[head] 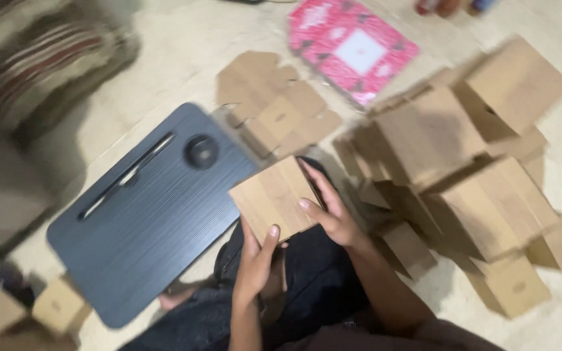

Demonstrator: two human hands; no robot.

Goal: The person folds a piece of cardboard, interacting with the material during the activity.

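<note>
Both hands grip one small cardboard box point(273, 197), held above the person's lap. The left hand point(255, 260) clasps its near edge from below, thumb pressed on the top face near the lower corner. The right hand point(330, 207) closes on the box's right side, fingers laid along that edge and over the corner. The box is tilted, its flat top facing the camera, and it overlaps the right edge of a dark lap desk point(144, 214).

That desk lies on the floor point(183, 39) to the left of the hands, slanted, with a long groove and a round recess near its far edge. Dark trousers point(313, 279) cover the lap beneath the hands, and a bare foot point(177, 300) shows just under the desk's near edge.

Just beyond the held box lie flat cardboard blanks point(274, 107), unfolded and overlapping. To the right stands a heap of folded boxes point(476, 182), stacked loosely against each other, well blurred. Farther off, past the blanks, a pink patterned pack point(352, 49) lies on the floor with a white square on its face.

At the lower left corner two more small boxes point(27, 309) sit side by side. A striped cushion point(47, 58) fills the upper left corner.
</note>
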